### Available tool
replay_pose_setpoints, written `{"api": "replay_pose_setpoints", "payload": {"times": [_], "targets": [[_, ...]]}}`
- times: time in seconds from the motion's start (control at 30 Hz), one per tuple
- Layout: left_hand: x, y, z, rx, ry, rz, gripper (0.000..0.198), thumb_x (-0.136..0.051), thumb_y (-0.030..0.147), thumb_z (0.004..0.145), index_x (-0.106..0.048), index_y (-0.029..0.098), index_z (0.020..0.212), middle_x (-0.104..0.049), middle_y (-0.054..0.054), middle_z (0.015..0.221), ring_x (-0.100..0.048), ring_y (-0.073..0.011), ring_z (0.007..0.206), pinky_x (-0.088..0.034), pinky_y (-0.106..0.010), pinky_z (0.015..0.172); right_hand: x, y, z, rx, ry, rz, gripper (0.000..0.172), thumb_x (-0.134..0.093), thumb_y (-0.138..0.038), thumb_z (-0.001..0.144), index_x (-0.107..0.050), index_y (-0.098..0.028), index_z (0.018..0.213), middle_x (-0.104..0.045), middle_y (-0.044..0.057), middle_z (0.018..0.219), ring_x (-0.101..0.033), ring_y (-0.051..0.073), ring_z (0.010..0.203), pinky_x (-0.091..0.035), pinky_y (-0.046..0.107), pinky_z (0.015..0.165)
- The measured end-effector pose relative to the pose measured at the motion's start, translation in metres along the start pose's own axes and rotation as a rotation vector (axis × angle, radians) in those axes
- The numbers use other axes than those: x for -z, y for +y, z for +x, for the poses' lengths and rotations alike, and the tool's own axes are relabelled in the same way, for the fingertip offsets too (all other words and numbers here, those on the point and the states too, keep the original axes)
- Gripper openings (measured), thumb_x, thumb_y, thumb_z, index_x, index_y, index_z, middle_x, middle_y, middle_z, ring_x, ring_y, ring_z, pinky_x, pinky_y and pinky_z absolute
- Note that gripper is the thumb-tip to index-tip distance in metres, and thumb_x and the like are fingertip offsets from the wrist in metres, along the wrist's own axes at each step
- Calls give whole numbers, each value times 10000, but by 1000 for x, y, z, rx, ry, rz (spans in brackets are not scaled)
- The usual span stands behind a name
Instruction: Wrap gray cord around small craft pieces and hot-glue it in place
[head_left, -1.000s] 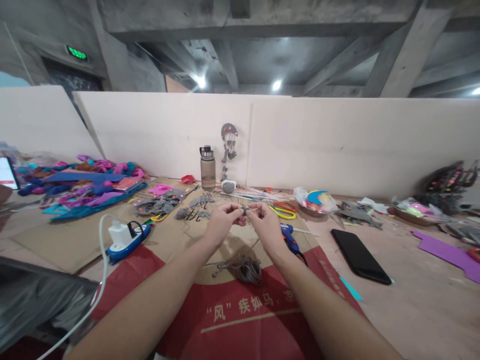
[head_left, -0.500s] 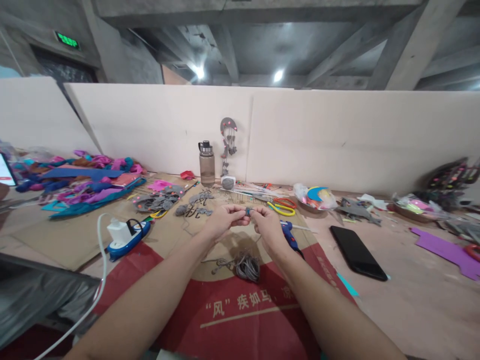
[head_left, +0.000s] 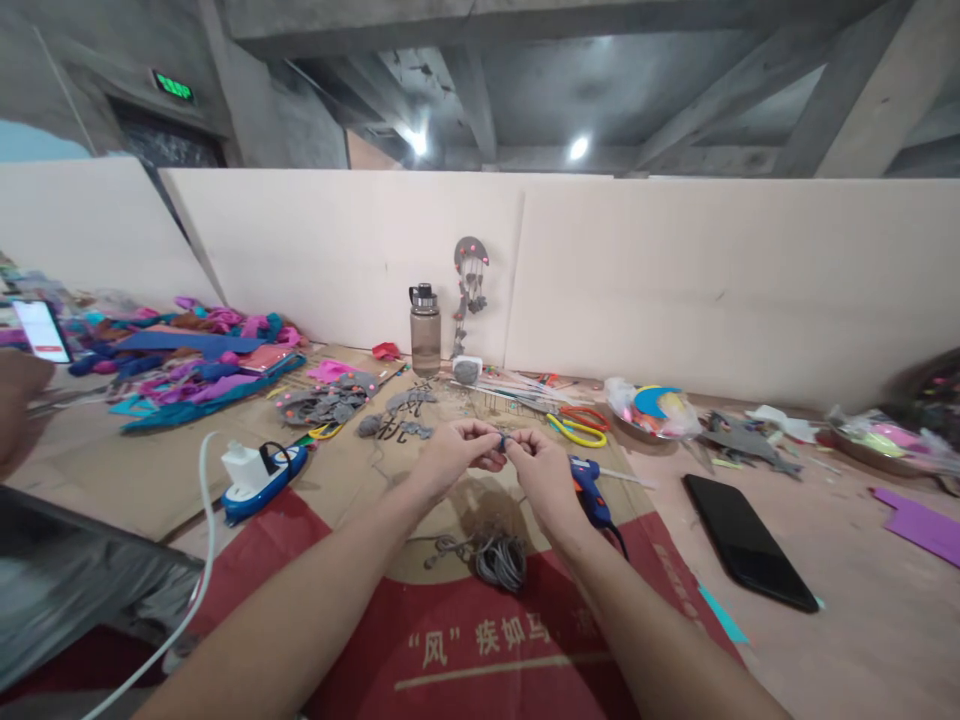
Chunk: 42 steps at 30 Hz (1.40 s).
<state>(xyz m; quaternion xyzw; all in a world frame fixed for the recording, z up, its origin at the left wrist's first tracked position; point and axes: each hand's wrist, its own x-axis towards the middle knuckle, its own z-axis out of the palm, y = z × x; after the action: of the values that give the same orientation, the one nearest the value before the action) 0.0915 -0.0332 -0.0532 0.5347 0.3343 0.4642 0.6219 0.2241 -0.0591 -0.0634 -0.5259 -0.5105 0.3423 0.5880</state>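
My left hand (head_left: 463,447) and my right hand (head_left: 534,460) meet above the cardboard. Between their fingertips they pinch a small dark blue-grey piece (head_left: 503,441), mostly covered by the fingers, so I cannot tell its exact kind. Below them lies a coiled bundle of grey cord (head_left: 501,562), with a loose end trailing left. Close to my right wrist rests a blue glue gun (head_left: 592,490). Yellow-handled scissors (head_left: 577,430) lie just beyond my right hand. Grey felt pieces (head_left: 409,402) are scattered past my left hand.
A water bottle (head_left: 425,335) stands near the white partition (head_left: 637,270), where a grey moon-shaped hanging (head_left: 471,262) is fixed. On the right lies a black phone (head_left: 750,540). A blue power strip (head_left: 266,485) and colourful felt pile (head_left: 202,365) sit left. Another person's hand (head_left: 22,395) shows far left.
The view has turned slightly left, bringing more of the other person's hand and phone into sight. My hands stay together, both pinching the small piece, with the fingers slightly shifted.
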Motion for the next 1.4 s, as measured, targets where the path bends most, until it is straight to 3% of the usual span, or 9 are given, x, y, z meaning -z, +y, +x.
{"api": "replay_pose_setpoints", "payload": {"times": [0.3,0.53,0.67,0.93,1.1,1.4], "targets": [[0,-8,6,-127,36,178,110,-649,203,710,-574,123,705,-593,16,527,-570,-86,482,-486,-208,528,-3,-1,0,45,-16,-105,177,-562,-347,665,-568,-172,643,-502,-35,548,-378,97,517,-283,236,503],[11,0,7,111,-157,-61,244,-737,233,690,-624,95,857,-688,-69,717,-646,-113,615,-531,-229,635,6,9,7,-37,-64,9,186,-573,-364,662,-543,-181,675,-481,-49,543,-319,78,464,-252,232,473],[12,4,5,100,-197,-64,321,-765,289,682,-638,103,910,-701,-88,785,-668,-136,668,-547,-253,667,8,8,9,-37,-86,-8,191,-567,-373,659,-532,-185,664,-461,-55,540,-305,73,452,-241,233,468],[12,-1,6,-12,-130,178,299,-756,351,665,-670,89,781,-675,-59,649,-639,-126,582,-540,-252,607,7,2,4,75,-71,-231,193,-527,-371,674,-549,-181,652,-467,-40,558,-380,106,530,-289,244,516],[11,1,6,0,-137,224,275,-736,328,673,-665,93,798,-677,-55,647,-637,-121,576,-532,-243,593,7,-1,1,77,-77,-279,173,-514,-353,681,-549,-185,663,-488,-30,567,-398,116,534,-293,245,516],[6,-5,1,-56,-18,383,114,-653,225,702,-613,118,694,-648,-31,579,-617,-119,520,-512,-234,545,9,2,-2,44,-130,-313,195,-510,-373,693,-541,-182,664,-427,-42,558,-361,114,539,-271,250,520]]}}
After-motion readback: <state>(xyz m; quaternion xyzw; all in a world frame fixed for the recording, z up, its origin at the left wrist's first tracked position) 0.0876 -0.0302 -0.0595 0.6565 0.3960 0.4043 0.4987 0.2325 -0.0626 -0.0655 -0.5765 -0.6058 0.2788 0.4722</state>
